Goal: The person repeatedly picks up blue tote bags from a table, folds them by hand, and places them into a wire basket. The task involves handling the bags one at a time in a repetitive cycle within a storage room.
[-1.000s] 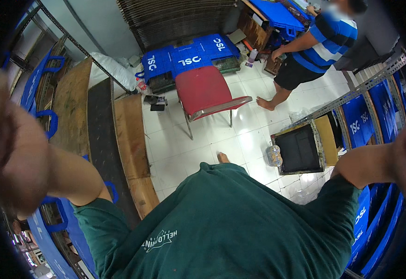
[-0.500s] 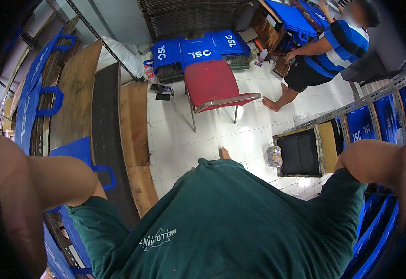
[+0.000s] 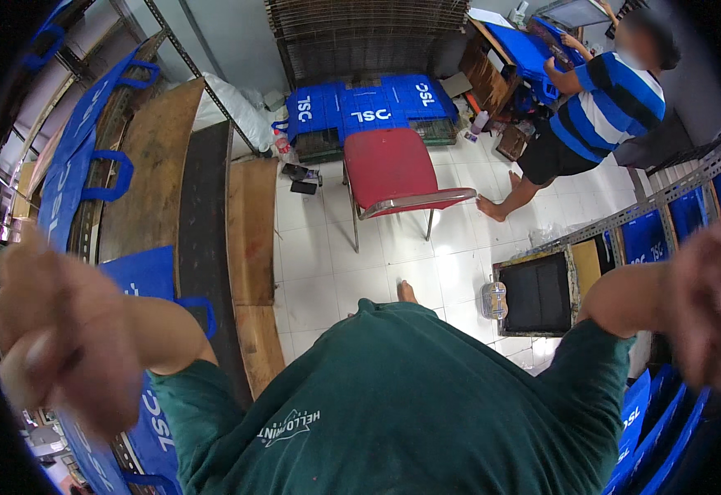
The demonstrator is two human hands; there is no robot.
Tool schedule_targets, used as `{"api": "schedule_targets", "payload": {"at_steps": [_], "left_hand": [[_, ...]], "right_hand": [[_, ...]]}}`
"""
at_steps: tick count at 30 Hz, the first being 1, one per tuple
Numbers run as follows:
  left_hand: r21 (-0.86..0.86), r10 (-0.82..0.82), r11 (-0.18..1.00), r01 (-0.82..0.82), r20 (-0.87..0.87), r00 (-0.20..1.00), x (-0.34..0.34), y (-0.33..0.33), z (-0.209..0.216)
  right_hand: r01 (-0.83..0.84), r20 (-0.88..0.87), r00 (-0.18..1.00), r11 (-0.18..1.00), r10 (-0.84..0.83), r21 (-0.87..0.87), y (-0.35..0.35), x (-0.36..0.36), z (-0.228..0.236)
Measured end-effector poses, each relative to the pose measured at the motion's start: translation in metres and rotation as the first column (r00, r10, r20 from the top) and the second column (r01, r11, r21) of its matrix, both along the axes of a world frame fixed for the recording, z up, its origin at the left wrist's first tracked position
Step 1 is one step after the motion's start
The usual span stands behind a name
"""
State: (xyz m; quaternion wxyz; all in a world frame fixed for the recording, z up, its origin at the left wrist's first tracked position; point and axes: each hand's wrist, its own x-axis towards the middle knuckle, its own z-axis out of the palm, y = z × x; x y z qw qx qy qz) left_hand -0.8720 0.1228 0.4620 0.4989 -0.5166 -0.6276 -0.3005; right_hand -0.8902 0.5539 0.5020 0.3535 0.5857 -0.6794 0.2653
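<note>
a floor of shiny white square tiles (image 3: 311,264) is seen, and a red padded chair with a metal frame (image 3: 389,165) is set on it. the left hand (image 3: 63,338) is held out to the side, in front of flat blue bags with loop handles (image 3: 88,161). the right hand (image 3: 703,305) is held out on the other side, and upright blue sheets (image 3: 649,421) are seen below it. both hands are blurred, so it cannot be told if the fingers are spread or pressed together. a striped shirt (image 3: 608,107) is worn by a person far back.
</note>
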Motion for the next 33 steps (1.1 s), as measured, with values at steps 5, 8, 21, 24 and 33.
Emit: {"api": "schedule_targets", "payload": {"at_steps": [5, 8, 21, 24, 33], "left_hand": [[0.185, 0.172, 0.762, -0.620, 0.866, 0.470, -0.068, -0.006, -0.207], [-0.111, 0.256, 0.746, -0.656, 0.958, 0.129, -0.042, -0.054, -0.461], [-0.627, -0.116, 0.651, -0.428, 0.476, -0.872, 0.224, -0.045, -0.661], [-0.560, -0.194, 0.580, -0.592, 0.611, -0.768, 0.171, -0.044, -0.650], [-0.291, 0.092, 0.761, -0.580, 0.933, -0.347, -0.011, 0.041, -0.550]], "right_hand": [[0.265, 0.807, 0.587, 0.958, -0.071, -0.108, -0.020, -0.069, -0.169], [0.494, 0.960, 0.083, 0.826, 0.266, -0.272, 0.006, -0.093, -0.287], [0.859, 0.834, -0.311, 0.510, 0.456, 0.042, 0.094, -0.184, -0.411], [0.858, 0.839, -0.236, 0.511, 0.490, -0.057, 0.101, -0.234, -0.384], [0.894, 0.810, -0.049, 0.387, 0.585, -0.226, 0.142, -0.351, -0.334]]}}
